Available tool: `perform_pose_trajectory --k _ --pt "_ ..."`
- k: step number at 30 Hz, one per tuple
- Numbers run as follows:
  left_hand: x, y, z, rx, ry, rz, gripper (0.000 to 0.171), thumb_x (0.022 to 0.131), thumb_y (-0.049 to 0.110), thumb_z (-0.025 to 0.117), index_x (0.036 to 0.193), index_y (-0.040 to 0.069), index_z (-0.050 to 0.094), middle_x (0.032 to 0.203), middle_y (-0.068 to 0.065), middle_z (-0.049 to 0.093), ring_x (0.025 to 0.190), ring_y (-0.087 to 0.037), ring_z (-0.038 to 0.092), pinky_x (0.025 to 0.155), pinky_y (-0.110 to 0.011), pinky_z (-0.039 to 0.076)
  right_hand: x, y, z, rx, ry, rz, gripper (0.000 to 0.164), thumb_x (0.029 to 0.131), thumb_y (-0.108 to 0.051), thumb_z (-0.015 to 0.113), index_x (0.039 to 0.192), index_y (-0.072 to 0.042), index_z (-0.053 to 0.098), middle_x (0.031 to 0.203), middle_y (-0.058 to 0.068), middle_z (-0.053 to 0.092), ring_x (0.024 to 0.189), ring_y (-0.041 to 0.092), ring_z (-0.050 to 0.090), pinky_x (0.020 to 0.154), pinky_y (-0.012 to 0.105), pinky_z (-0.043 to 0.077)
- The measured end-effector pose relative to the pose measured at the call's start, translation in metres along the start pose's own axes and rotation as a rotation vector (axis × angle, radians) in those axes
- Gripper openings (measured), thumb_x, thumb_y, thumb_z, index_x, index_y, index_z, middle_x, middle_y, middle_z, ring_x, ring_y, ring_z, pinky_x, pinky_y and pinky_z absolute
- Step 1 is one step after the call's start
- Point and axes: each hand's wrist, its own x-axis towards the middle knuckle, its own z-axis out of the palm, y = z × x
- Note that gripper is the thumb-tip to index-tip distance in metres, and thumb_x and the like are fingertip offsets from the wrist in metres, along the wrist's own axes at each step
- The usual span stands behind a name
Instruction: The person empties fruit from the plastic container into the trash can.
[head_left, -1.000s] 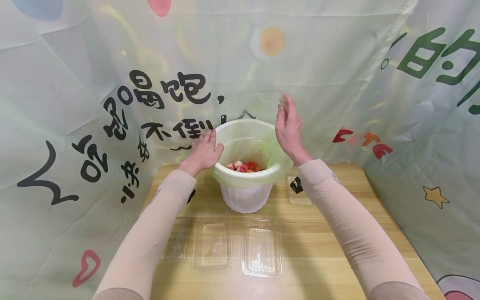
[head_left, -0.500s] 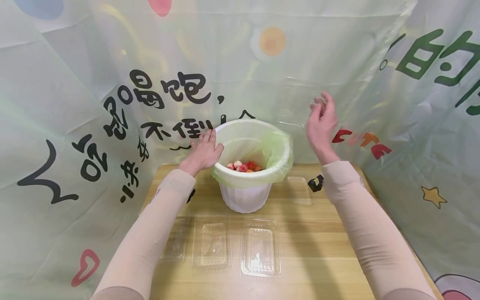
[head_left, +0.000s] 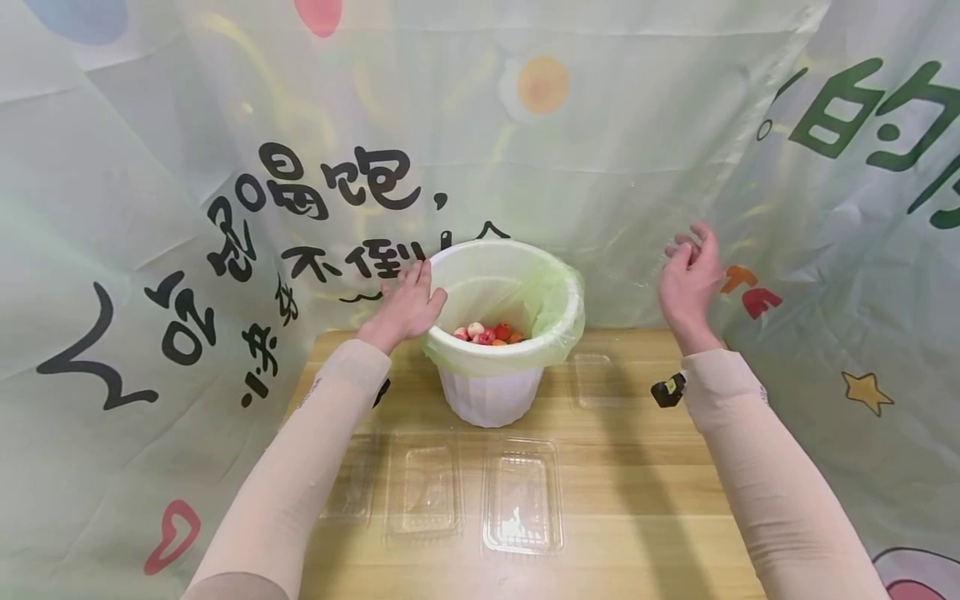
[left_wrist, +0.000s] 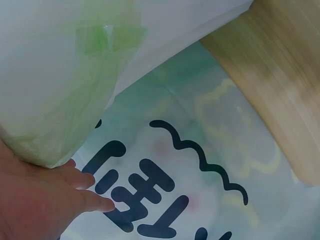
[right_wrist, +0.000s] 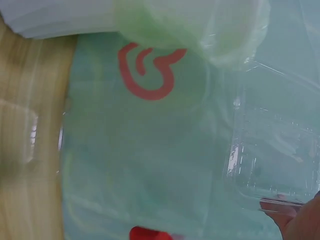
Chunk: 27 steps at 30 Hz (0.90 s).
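Note:
My left hand (head_left: 408, 307) rests on the left rim of a white bucket (head_left: 491, 396), its fingers extended. A thin green plastic bag (head_left: 555, 300) lines the bucket and folds over the rim. Small red, orange and pale fruits (head_left: 489, 333) lie at its bottom. To the right of the bucket, my right hand (head_left: 690, 279) is raised above the table. In the right wrist view, its fingers pinch the edge of a clear plastic box (right_wrist: 280, 145), which is barely visible against the backdrop in the head view.
Several clear plastic trays lie on the wooden table (head_left: 600, 533): one at front centre (head_left: 522, 496), another beside it (head_left: 425, 492), a third partly behind the left forearm (head_left: 348, 487). Another clear tray (head_left: 596, 379) lies right of the bucket. Printed cloth (head_left: 622, 100) encloses the table.
My right hand has moved right, away from the bucket, and then lower, with the clear plastic box in its grasp. The left hand has stayed on the rim.

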Motion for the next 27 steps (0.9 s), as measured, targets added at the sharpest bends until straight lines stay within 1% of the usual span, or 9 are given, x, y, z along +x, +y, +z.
perform_pose_trajectory --k 5,7,10,13,15,19,22,25,27 --pt "0.001 -0.001 0.001 0.012 -0.005 -0.002 0.078 0.108 0.046 0.018 0.168 -0.001 0.005 0.177 -0.023 0.005 0.162 -0.049 0.007 0.126 -0.075 0.004 -0.007 0.017 -0.01 -0.059 -0.05 0.02 0.044 0.113 -0.027 0.033 0.153 -0.014 0.048 0.141 0.012 0.065 0.122 0.018 0.069 0.091 0.022 0.053" --pt "0.001 -0.002 0.0 0.014 0.001 0.0 0.078 0.108 0.046 0.019 0.168 -0.002 0.005 0.177 -0.023 0.005 0.163 -0.049 0.007 0.127 -0.074 0.005 -0.01 0.024 -0.013 -0.083 -0.085 0.028 0.043 0.112 -0.026 0.033 0.149 -0.011 0.051 0.136 0.014 0.065 0.112 0.014 0.069 0.084 0.02 0.052" --pt "0.002 -0.001 0.0 0.011 0.003 0.001 0.078 0.108 0.047 0.019 0.168 -0.002 0.005 0.177 -0.022 0.005 0.163 -0.048 0.007 0.127 -0.074 0.005 -0.016 0.037 -0.019 -0.136 -0.149 0.031 0.044 0.11 -0.023 0.033 0.146 -0.006 0.052 0.134 0.017 0.066 0.096 0.002 0.065 0.07 0.015 0.049" --pt "0.001 -0.001 0.001 0.01 -0.001 -0.001 0.078 0.108 0.047 0.019 0.168 -0.001 0.006 0.177 -0.022 0.005 0.163 -0.048 0.007 0.127 -0.074 0.005 -0.023 0.05 -0.024 -0.163 -0.211 0.03 0.047 0.108 -0.019 0.033 0.148 -0.002 0.051 0.133 0.022 0.069 0.082 -0.004 0.062 0.059 0.014 0.046" --pt "0.0 -0.001 0.001 0.01 -0.002 -0.002 0.078 0.108 0.047 0.019 0.168 -0.001 0.006 0.177 -0.022 0.005 0.163 -0.048 0.008 0.127 -0.074 0.005 -0.029 0.06 -0.028 -0.183 -0.263 0.035 0.05 0.108 -0.018 0.033 0.152 0.0 0.047 0.132 0.025 0.069 0.077 -0.006 0.061 0.057 0.013 0.047" --pt "0.0 -0.002 0.001 0.016 0.004 0.0 0.079 0.108 0.048 0.019 0.168 -0.001 0.007 0.177 -0.022 0.006 0.162 -0.048 0.009 0.126 -0.075 0.007 -0.045 0.077 -0.038 -0.199 -0.371 0.063 0.055 0.11 -0.021 0.032 0.158 0.002 0.038 0.132 0.03 0.067 0.077 -0.008 0.061 0.065 0.013 0.056" --pt "0.0 -0.002 0.001 0.012 0.005 0.003 0.079 0.108 0.048 0.019 0.168 -0.001 0.007 0.177 -0.022 0.006 0.163 -0.048 0.009 0.126 -0.075 0.008 -0.058 0.089 -0.046 -0.231 -0.439 0.075 0.056 0.11 -0.022 0.032 0.159 0.004 0.035 0.133 0.032 0.066 0.083 0.0 0.068 0.071 0.019 0.062" --pt "0.001 -0.002 0.001 0.013 0.002 0.008 0.079 0.108 0.048 0.019 0.168 -0.001 0.006 0.177 -0.022 0.006 0.162 -0.048 0.008 0.126 -0.075 0.007 -0.072 0.1 -0.052 -0.275 -0.487 0.072 0.054 0.11 -0.02 0.034 0.157 0.007 0.037 0.133 0.034 0.066 0.093 0.021 0.075 0.074 0.029 0.065" --pt "0.002 -0.002 0.001 0.015 -0.001 0.011 0.079 0.108 0.047 0.018 0.168 -0.002 0.005 0.177 -0.023 0.005 0.162 -0.049 0.008 0.126 -0.076 0.007 -0.081 0.108 -0.056 -0.285 -0.517 0.073 0.053 0.109 -0.016 0.036 0.155 0.011 0.039 0.131 0.037 0.065 0.101 0.035 0.076 0.075 0.035 0.066"
